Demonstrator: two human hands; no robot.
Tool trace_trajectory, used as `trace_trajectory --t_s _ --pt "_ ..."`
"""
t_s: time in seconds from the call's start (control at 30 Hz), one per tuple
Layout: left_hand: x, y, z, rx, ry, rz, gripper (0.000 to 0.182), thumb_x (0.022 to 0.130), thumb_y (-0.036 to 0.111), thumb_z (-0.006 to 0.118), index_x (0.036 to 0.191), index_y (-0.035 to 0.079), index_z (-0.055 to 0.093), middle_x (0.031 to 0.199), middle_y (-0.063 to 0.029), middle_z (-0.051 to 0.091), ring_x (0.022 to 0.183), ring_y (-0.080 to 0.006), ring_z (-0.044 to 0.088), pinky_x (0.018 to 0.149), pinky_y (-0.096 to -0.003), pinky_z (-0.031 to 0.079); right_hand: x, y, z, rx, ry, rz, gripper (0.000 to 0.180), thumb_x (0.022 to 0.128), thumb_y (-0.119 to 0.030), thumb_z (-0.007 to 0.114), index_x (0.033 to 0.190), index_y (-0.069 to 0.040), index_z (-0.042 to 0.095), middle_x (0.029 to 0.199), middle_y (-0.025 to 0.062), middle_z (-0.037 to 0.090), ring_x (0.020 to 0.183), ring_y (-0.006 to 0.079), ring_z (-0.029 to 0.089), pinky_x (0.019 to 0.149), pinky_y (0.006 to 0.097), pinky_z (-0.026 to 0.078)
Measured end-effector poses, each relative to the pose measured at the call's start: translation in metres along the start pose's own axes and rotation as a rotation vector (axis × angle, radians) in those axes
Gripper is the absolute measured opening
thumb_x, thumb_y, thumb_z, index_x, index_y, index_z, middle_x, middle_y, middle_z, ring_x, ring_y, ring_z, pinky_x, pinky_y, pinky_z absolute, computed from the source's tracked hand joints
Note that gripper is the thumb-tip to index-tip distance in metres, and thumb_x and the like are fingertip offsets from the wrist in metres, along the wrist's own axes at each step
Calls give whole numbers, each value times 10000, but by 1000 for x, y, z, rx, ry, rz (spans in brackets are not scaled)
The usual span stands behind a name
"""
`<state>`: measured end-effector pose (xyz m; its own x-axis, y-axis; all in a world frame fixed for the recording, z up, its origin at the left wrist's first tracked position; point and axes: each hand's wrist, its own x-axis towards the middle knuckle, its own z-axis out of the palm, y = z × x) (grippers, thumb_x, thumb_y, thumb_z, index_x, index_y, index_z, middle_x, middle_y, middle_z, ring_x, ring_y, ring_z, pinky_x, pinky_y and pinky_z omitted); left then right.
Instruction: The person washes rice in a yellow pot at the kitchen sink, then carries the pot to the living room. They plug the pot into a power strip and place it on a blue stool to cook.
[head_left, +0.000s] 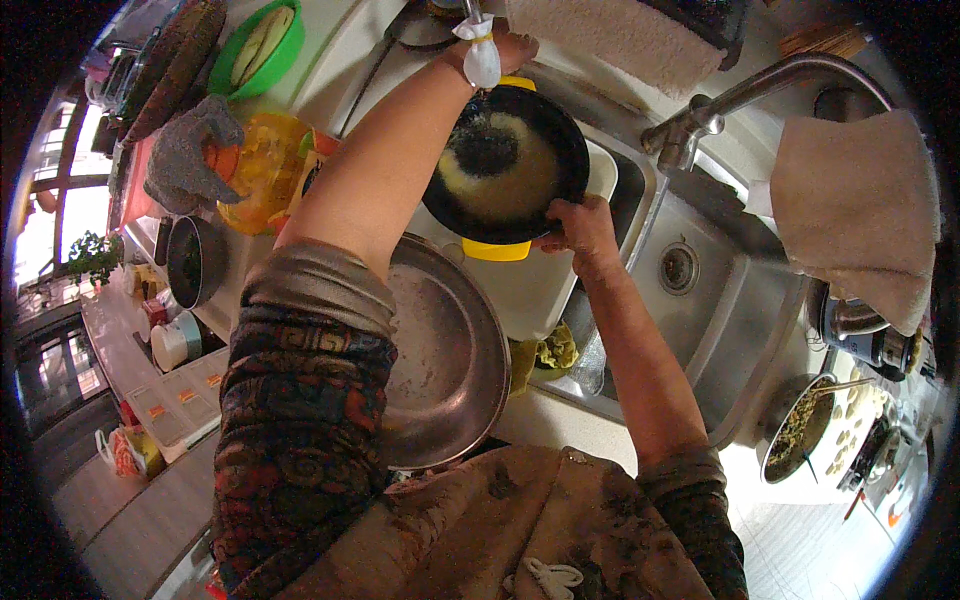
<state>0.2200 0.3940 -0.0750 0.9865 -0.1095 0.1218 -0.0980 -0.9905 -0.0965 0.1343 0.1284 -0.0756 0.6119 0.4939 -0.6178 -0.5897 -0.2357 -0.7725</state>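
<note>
A black round pan (555, 142) with yellow handle grips (496, 250) is held over a pale plastic basin (517, 300) at the sink's left part. Cloudy, yellowish liquid lies in it, and water runs in from a spout (481, 60) wrapped in white cloth. My right hand (581, 229) grips the pan's near right rim, thumb on top. Up beside the spout, my left hand (510, 51) reaches past the far side of the pan; its fingers are partly hidden behind the spout. A large metal pan (442, 360) sits below my left forearm.
To the right is a steel sink bowl (675, 225) with a faucet (757, 75) and a hanging beige towel (847, 202). At left stand a green bowl (225, 86), a yellow container (262, 180) and a dark pot (196, 262). A pan of food (799, 435) is at lower right.
</note>
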Motion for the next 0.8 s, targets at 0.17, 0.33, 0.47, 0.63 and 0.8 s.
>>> trace_trajectory --t_s 0.17,0.33,0.47,0.63,0.8 --pt "13 -12 27 -97 39 -26 292 852 236 424 990 43 594 923 -198 641 865 -362 605 778 -452 464 1 1 -1 27 -1 26 271 731 -66 547 944 102 534 758 178 635 500 285 639 422 327 532" --pt "27 -18 48 -218 87 -58 286 847 227 432 992 43 596 910 -193 644 859 -361 608 776 -452 467 0 1 0 14 -14 3 267 727 -76 549 934 92 544 754 177 638 503 280 641 432 329 532" --pt "24 -13 48 -329 264 -69 272 845 210 439 984 36 595 893 -191 644 856 -354 614 765 -449 474 0 1 0 7 -14 2 268 728 -87 550 931 89 549 750 176 638 503 277 642 435 325 530" --pt "19 -14 49 -231 214 -59 198 832 186 485 918 48 598 878 -175 640 858 -328 627 733 -428 495 3 3 -1 -6 -2 -2 248 732 -79 547 912 91 552 743 175 639 508 278 644 435 327 530" --pt "24 -23 65 219 262 181 137 786 179 565 856 69 606 895 -151 636 862 -314 635 730 -418 512 2 2 -2 -14 -22 -16 230 740 -78 548 894 92 560 748 177 644 515 282 647 434 327 527"
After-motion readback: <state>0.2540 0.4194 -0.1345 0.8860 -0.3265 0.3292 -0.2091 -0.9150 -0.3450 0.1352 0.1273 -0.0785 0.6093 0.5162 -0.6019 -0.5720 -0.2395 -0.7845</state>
